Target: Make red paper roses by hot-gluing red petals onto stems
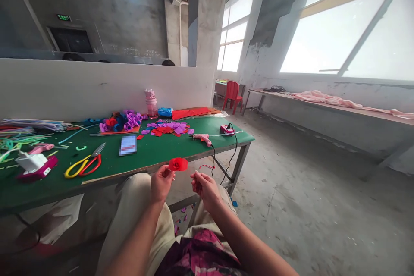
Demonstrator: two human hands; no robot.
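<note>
A small red flower (178,164) with curled petals is held at its left side by my left hand (161,181), in front of the green table's edge. To its right, apart from the flower, my right hand (206,186) has its thumb and fingertips pressed together; anything between them is too small to make out. A pink glue gun (202,139) lies on the green table (155,152) beyond my hands. Behind it are a pile of red and purple petals (170,128) and a heap of curled purple, red and blue pieces (120,121).
Scissors (86,165) with yellow and red handles lie left, near a phone-like card (128,145) and a white plug (31,161). A power socket (227,129) with a black cord sits right. A pink bottle (151,103) stands at the back; a red chair (233,95) is beyond.
</note>
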